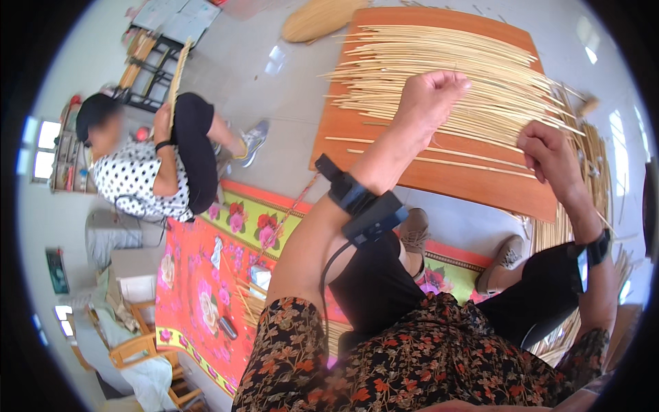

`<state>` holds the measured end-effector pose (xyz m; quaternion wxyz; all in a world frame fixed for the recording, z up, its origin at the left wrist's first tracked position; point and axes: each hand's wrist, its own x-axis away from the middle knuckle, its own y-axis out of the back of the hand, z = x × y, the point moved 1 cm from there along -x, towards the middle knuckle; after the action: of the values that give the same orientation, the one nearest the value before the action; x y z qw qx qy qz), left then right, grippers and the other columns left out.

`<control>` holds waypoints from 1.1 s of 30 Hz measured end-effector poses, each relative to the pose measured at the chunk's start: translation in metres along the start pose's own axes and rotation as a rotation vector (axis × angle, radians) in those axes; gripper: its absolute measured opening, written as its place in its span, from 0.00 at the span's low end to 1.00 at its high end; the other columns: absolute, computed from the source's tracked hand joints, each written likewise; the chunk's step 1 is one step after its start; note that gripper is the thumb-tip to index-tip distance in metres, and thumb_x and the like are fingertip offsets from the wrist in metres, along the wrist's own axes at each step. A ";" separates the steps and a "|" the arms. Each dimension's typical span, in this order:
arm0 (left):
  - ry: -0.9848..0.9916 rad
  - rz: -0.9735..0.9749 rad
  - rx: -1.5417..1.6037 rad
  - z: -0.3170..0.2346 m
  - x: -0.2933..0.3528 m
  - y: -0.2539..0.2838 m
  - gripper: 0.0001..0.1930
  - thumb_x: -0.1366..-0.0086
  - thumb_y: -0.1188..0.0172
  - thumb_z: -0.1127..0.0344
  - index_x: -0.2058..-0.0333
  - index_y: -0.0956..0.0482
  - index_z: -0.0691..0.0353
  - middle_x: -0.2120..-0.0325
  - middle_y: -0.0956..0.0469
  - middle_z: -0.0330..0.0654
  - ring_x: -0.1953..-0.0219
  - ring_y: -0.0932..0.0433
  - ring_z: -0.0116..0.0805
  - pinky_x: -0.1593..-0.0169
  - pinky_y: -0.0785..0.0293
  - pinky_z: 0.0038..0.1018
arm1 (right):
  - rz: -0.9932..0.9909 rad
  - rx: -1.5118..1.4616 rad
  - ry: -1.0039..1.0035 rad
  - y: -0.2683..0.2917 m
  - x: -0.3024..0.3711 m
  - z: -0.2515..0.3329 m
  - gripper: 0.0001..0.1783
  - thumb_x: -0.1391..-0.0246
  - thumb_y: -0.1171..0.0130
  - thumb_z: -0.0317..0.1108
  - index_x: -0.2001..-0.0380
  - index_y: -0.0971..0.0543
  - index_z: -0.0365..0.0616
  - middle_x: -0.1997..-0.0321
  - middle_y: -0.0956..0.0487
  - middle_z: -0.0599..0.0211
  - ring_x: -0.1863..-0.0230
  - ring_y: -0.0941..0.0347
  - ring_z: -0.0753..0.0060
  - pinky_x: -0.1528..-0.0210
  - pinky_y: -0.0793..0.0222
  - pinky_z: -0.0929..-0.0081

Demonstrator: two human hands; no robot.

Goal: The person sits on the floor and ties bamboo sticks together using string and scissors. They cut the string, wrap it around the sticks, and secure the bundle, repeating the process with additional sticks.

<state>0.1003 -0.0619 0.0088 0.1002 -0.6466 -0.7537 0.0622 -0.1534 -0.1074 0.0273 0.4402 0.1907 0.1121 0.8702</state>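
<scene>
Many thin straw-coloured sticks (439,51) lie side by side in a loose sheet on an orange-brown board (473,182). Above the middle of the sheet, my left hand (434,99) is closed in a pinch. A faint thin line shows by its fingertips, too fine to name. My right hand (549,154) hovers at the sheet's right near corner with its fingers curled; whatever they may hold is hidden. A few separate sticks (453,159) lie nearer me on the board, apart from the sheet.
Bundles of longer stalks (594,154) lie on the floor right of the board. A round woven piece (319,19) is beyond it. On the left a seated person (147,165) holds a flat woven piece (180,72). A red floral mat (192,275) and wooden chairs (141,347) are nearby.
</scene>
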 end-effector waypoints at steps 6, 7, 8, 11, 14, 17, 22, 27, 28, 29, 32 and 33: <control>0.199 0.273 0.067 -0.004 0.016 -0.032 0.18 0.30 0.35 0.59 0.49 0.20 0.65 0.79 0.37 0.24 0.80 0.41 0.14 0.77 0.44 0.15 | 0.141 -0.187 0.042 -0.007 -0.002 0.011 0.09 0.33 0.46 0.36 0.67 0.23 0.46 0.79 0.31 0.80 0.81 0.36 0.88 0.81 0.41 0.86; 0.256 0.299 0.071 -0.003 0.016 -0.036 0.18 0.29 0.36 0.59 0.49 0.20 0.65 0.79 0.37 0.23 0.80 0.41 0.14 0.77 0.44 0.15 | 0.141 -0.227 0.049 -0.006 -0.002 0.011 0.09 0.32 0.47 0.36 0.67 0.23 0.46 0.80 0.31 0.80 0.82 0.37 0.88 0.81 0.41 0.86; 0.286 0.333 0.072 0.001 0.014 -0.043 0.16 0.29 0.37 0.60 0.49 0.20 0.64 0.79 0.37 0.23 0.80 0.41 0.14 0.77 0.44 0.14 | 0.141 -0.253 0.046 -0.003 -0.001 0.009 0.10 0.31 0.48 0.36 0.67 0.23 0.46 0.81 0.31 0.80 0.83 0.38 0.88 0.81 0.42 0.86; 0.358 0.364 0.074 0.005 0.013 -0.049 0.09 0.29 0.38 0.64 0.55 0.19 0.62 0.79 0.33 0.24 0.81 0.39 0.13 0.77 0.43 0.14 | 0.130 -0.268 0.025 0.002 0.002 0.010 0.11 0.31 0.50 0.36 0.67 0.23 0.47 0.81 0.32 0.80 0.83 0.39 0.88 0.80 0.42 0.86; 0.329 0.355 0.172 0.006 0.010 -0.044 0.06 0.30 0.37 0.66 0.58 0.19 0.61 0.78 0.30 0.25 0.81 0.38 0.13 0.77 0.43 0.14 | 0.116 -0.275 0.025 0.006 0.003 0.010 0.11 0.30 0.51 0.36 0.66 0.23 0.46 0.81 0.31 0.80 0.83 0.39 0.88 0.80 0.42 0.86; 0.296 0.292 0.140 -0.003 0.012 -0.041 0.05 0.31 0.36 0.66 0.62 0.18 0.61 0.78 0.30 0.25 0.82 0.40 0.13 0.77 0.44 0.13 | 0.085 -0.240 0.021 0.008 0.003 0.010 0.12 0.30 0.52 0.37 0.67 0.23 0.45 0.80 0.30 0.78 0.82 0.38 0.88 0.80 0.41 0.86; 0.248 0.283 0.097 -0.009 0.013 -0.030 0.03 0.31 0.38 0.69 0.62 0.20 0.61 0.72 0.25 0.28 0.81 0.40 0.12 0.77 0.43 0.13 | 0.570 -0.516 0.266 0.020 0.055 0.043 0.16 0.32 0.46 0.35 0.48 0.22 0.37 0.71 0.20 0.68 0.80 0.31 0.84 0.79 0.34 0.84; 0.196 0.248 0.065 -0.012 0.018 -0.032 0.06 0.32 0.36 0.66 0.64 0.18 0.62 0.78 0.28 0.26 0.82 0.41 0.13 0.78 0.45 0.14 | 1.200 -0.761 0.579 0.010 0.102 0.070 0.27 0.34 0.40 0.29 0.38 0.30 0.21 0.47 0.19 0.45 0.74 0.20 0.73 0.73 0.26 0.76; 0.191 0.246 0.059 -0.012 0.018 -0.033 0.06 0.32 0.36 0.66 0.64 0.18 0.62 0.78 0.28 0.25 0.82 0.41 0.13 0.78 0.45 0.14 | 1.257 -0.739 0.662 0.008 0.105 0.072 0.28 0.36 0.38 0.26 0.37 0.31 0.22 0.42 0.21 0.42 0.73 0.18 0.72 0.72 0.25 0.75; 0.186 0.245 0.052 -0.012 0.018 -0.035 0.05 0.32 0.36 0.66 0.64 0.18 0.62 0.79 0.29 0.25 0.82 0.41 0.12 0.78 0.45 0.14 | 1.292 -0.824 0.696 0.004 0.104 0.071 0.25 0.34 0.42 0.25 0.39 0.31 0.18 0.59 0.18 0.42 0.67 0.19 0.59 0.68 0.23 0.70; 0.166 0.231 -0.013 -0.013 0.022 -0.036 0.05 0.32 0.36 0.66 0.64 0.18 0.62 0.79 0.30 0.25 0.82 0.42 0.12 0.78 0.46 0.15 | 0.631 -0.791 0.253 0.023 0.091 0.059 0.11 0.35 0.40 0.29 0.54 0.21 0.32 0.64 0.16 0.59 0.71 0.21 0.75 0.71 0.25 0.79; 0.163 0.223 -0.049 -0.012 0.024 -0.035 0.05 0.32 0.36 0.66 0.64 0.18 0.62 0.80 0.30 0.25 0.81 0.43 0.12 0.78 0.46 0.15 | 0.401 -0.651 0.181 0.022 0.074 0.049 0.08 0.36 0.39 0.30 0.59 0.18 0.37 0.66 0.15 0.65 0.72 0.21 0.81 0.72 0.26 0.82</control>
<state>0.0656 -0.0446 0.0301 0.1377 -0.7314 -0.6679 0.0020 -0.1880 -0.0591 0.0968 0.2872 -0.0183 -0.1707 0.9424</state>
